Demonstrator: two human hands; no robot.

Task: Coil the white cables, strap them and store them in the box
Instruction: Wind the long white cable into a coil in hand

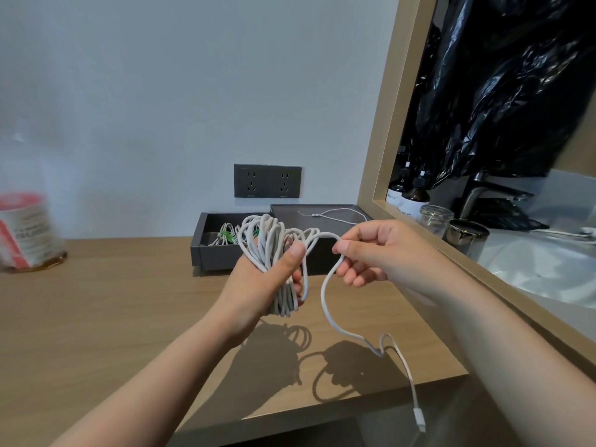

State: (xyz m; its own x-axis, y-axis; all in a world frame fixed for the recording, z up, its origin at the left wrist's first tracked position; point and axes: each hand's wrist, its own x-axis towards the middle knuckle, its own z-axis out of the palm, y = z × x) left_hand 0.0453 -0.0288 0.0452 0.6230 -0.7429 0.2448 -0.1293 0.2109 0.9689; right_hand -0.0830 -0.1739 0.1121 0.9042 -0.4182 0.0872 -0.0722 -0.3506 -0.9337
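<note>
Your left hand (258, 280) clamped the coil (269, 233); your right hand (377, 250) pinched the loose tail (325, 301). Next loops wanted matching size, light tension.

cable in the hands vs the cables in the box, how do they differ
The held cable is unstrapped, its tail dangling; the boxed cables wear green straps. The held cable is gripped by the left hand and pinched by the right hand; the boxed cables lie in the box. Both are white and coiled.
</note>
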